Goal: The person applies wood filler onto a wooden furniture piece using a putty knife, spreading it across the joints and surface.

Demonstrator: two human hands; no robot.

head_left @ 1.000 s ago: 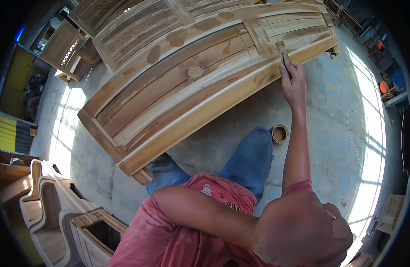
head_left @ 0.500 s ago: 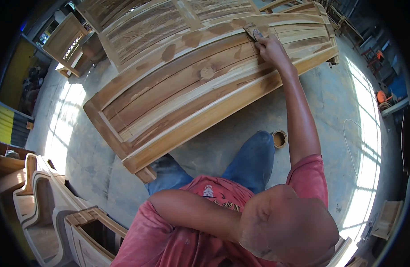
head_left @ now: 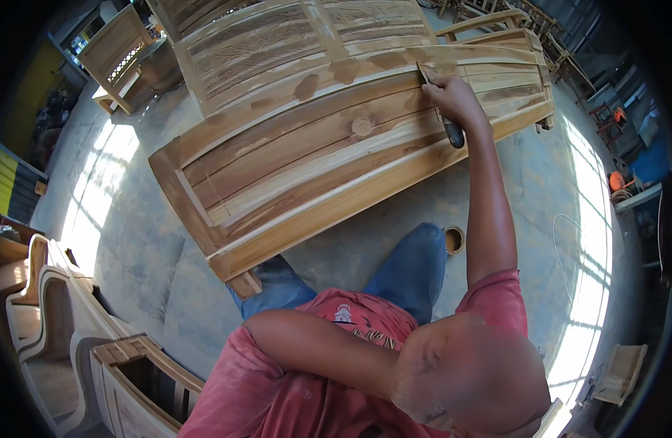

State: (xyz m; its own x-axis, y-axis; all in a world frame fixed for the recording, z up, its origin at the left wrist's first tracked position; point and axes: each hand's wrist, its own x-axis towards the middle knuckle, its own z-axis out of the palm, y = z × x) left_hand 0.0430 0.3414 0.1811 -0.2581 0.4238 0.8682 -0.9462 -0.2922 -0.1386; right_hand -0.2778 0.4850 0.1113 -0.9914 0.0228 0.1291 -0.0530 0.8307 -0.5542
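Observation:
My right hand [head_left: 456, 98] grips a putty knife [head_left: 454, 133], its dark handle sticking out below the fist. The blade tip rests at the upper rail of a long wooden panel piece [head_left: 292, 157]. Darker, filler-like patches [head_left: 306, 87] mark that rail, and a round patch [head_left: 362, 126] sits on the middle boards. My left arm crosses in front of my chest. Close to the camera, my left hand [head_left: 474, 372] is blurred, so its fingers cannot be made out. A small open tin [head_left: 454, 239] with brownish contents stands on the floor beside my knee.
A carved wooden panel [head_left: 255, 55] stands behind the piece. Curved wooden furniture parts [head_left: 66, 328] are at the lower left, with a wooden chair [head_left: 117, 55] at the far left. A thin wire [head_left: 562, 255] lies on the concrete floor at right.
My right hand has turned and moved slightly down the panel, bringing the knife's handle into view. The whole scene has shifted a little as my head moved.

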